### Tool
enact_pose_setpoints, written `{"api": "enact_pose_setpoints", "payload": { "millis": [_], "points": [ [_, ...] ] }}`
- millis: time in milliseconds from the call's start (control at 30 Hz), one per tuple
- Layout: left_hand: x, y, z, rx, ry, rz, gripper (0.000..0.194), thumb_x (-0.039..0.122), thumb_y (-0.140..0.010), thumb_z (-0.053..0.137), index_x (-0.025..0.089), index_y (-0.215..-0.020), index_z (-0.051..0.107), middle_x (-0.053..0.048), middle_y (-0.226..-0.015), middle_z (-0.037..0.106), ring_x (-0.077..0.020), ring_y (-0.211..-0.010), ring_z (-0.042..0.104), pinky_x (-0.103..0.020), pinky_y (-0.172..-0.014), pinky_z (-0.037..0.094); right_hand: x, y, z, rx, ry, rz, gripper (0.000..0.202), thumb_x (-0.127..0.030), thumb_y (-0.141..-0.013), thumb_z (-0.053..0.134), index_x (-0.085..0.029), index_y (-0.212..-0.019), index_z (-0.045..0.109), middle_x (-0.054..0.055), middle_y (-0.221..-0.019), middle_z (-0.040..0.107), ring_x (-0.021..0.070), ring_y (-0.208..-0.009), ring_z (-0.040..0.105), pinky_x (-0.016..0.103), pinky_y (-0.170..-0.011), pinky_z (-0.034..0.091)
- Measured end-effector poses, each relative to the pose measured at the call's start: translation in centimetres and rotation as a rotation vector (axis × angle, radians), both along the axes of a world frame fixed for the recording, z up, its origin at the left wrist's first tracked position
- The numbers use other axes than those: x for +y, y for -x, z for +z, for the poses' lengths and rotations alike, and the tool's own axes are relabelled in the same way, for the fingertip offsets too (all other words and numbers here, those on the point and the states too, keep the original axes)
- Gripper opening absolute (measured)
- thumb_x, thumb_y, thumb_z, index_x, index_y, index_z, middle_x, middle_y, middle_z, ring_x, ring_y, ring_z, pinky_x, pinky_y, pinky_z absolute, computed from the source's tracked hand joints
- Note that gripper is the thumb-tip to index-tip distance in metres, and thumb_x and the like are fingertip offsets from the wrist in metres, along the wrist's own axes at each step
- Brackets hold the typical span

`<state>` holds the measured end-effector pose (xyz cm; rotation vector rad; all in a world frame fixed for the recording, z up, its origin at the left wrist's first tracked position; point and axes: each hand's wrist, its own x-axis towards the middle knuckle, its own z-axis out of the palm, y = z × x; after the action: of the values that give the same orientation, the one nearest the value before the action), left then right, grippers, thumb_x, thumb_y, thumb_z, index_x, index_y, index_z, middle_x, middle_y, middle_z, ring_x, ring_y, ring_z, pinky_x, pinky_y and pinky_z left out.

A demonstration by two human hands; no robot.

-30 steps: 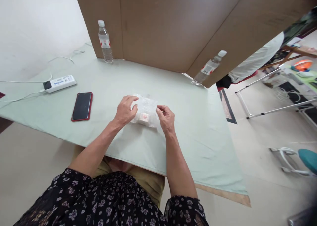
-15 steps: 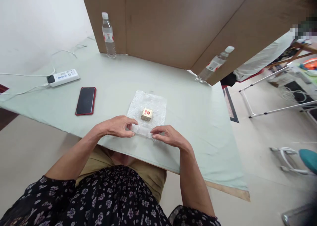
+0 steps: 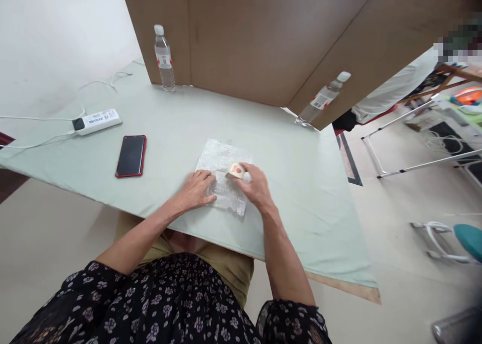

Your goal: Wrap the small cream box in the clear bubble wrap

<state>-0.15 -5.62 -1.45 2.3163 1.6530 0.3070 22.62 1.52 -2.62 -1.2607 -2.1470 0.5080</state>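
Observation:
A small cream box (image 3: pixel 235 170) with a red print is pinched in my right hand (image 3: pixel 256 185), tilted just over the right part of a sheet of bubble wrap (image 3: pixel 220 155). A whitish bit shows by the right thumb; I cannot make out what it is. My left hand (image 3: pixel 198 189) lies on the left part of the bubble wrap, palm down, its fingers stretched and the thumb apart. The wrap lies flat on the table near its front edge, and both hands cover some of it.
A phone with a red edge (image 3: pixel 131 156) and a white power strip with cables (image 3: pixel 98 121) lie to the left. One water bottle (image 3: pixel 164 63) stands upright, another (image 3: pixel 322 101) on the right, both against a cardboard panel (image 3: pixel 256 42). The pale green tablecloth (image 3: pixel 301 203) covers the table.
My right hand has taken hold of the small box, tilting it and shifting it a little right. The left hand has come down flat onto the bubble wrap.

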Motion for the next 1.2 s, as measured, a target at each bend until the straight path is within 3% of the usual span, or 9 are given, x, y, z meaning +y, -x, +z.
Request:
{"api": "enact_pose_setpoints", "payload": {
  "millis": [200,367,467,600,700,900,1067,1133,1200],
  "points": [
    [-0.6,-0.2,-0.5,-0.021,0.001,0.044,0.048,0.035,-0.082,0.068,0.019,-0.126,0.058,-0.016,-0.137,0.057,-0.0357,-0.128,0.050,-0.051,-0.106,0.043,0.6,-10.6,-0.9,-0.002,0.072,-0.450,0.057,-0.045,-0.078,0.065,-0.017,-0.127,0.061,0.018,-0.128,0.067,0.0334,-0.111,0.064,0.055,-0.096,0.051],
    [0.2,0.5,-0.1,-0.079,-0.007,0.005,0.046,0.029,-0.082,0.066,0.021,-0.127,0.060,-0.015,-0.141,0.056,-0.0350,-0.132,0.050,-0.052,-0.109,0.042,-1.2,-10.3,-0.7,-0.098,-0.179,-0.600,0.062,-0.043,-0.084,0.061,-0.017,-0.140,0.052,0.021,-0.146,0.053,0.0384,-0.134,0.049,0.064,-0.108,0.040],
    [1.5,0.6,0.6,-0.078,-0.045,-0.026,0.049,0.027,-0.085,0.062,0.019,-0.132,0.058,-0.017,-0.149,0.050,-0.0348,-0.139,0.045,-0.052,-0.114,0.038,-2.1,-5.7,0.1,-0.072,-0.196,-0.305,0.056,-0.041,-0.091,0.056,-0.021,-0.143,0.051,0.018,-0.146,0.054,0.0338,-0.140,0.047,0.059,-0.116,0.034],
    [2.9,0.1,1.1,0.005,0.015,-0.063,0.065,0.038,-0.084,0.067,0.018,-0.143,0.049,-0.019,-0.155,0.045,-0.0378,-0.147,0.036,-0.055,-0.118,0.032,-1.1,-0.7,0.3,-0.169,0.068,0.171,0.083,-0.049,-0.084,0.069,-0.022,-0.155,0.037,0.017,-0.160,0.041,0.0336,-0.148,0.037,0.054,-0.120,0.033],
    [2.9,-0.4,0.3,0.084,0.090,-0.023,0.080,0.052,-0.081,0.069,0.016,-0.148,0.044,-0.022,-0.160,0.037,-0.0406,-0.151,0.030,-0.058,-0.120,0.026,0.3,-0.3,-0.4,-0.281,0.210,0.248,0.093,-0.054,-0.076,0.078,-0.020,-0.154,0.040,0.019,-0.159,0.041,0.0364,-0.149,0.037,0.056,-0.120,0.031],
    [1.6,-1.4,-0.9,0.079,0.103,0.076,0.086,0.056,-0.084,0.065,0.014,-0.154,0.037,-0.023,-0.166,0.025,-0.0420,-0.155,0.016,-0.064,-0.122,0.012,0.8,-2.8,-1.2,-0.181,0.195,0.190,0.081,-0.051,-0.076,0.079,-0.023,-0.146,0.050,0.016,-0.156,0.047,0.0352,-0.147,0.042,0.056,-0.121,0.032],
    [0.9,-1.1,-0.7,0.007,0.026,0.033,0.085,0.056,-0.082,0.068,0.017,-0.153,0.039,-0.021,-0.164,0.029,-0.0400,-0.155,0.019,-0.063,-0.123,0.012,0.2,-5.0,0.9,0.054,-0.129,-0.118,0.040,-0.043,-0.090,0.063,-0.024,-0.125,0.065,0.011,-0.136,0.065,0.0281,-0.133,0.055,0.051,-0.117,0.037],
    [0.5,-0.5,-1.0,-0.025,-0.010,0.030,0.082,0.056,-0.084,0.066,0.019,-0.151,0.040,-0.019,-0.163,0.033,-0.0378,-0.154,0.022,-0.060,-0.124,0.014,0.2,-6.7,1.6,0.083,-0.227,-0.387,0.043,-0.041,-0.088,0.063,-0.020,-0.125,0.063,0.015,-0.136,0.064,0.0298,-0.133,0.054,0.052,-0.117,0.037],
    [0.2,0.0,-1.6,-0.039,-0.019,0.050,0.081,0.056,-0.083,0.066,0.018,-0.151,0.040,-0.019,-0.161,0.037,-0.0371,-0.152,0.027,-0.058,-0.124,0.017,0.4,-8.7,1.8,0.020,-0.131,-0.581,0.061,-0.040,-0.078,0.070,-0.016,-0.134,0.056,0.020,-0.144,0.057,0.0357,-0.136,0.049,0.058,-0.114,0.036]
  ]
}}
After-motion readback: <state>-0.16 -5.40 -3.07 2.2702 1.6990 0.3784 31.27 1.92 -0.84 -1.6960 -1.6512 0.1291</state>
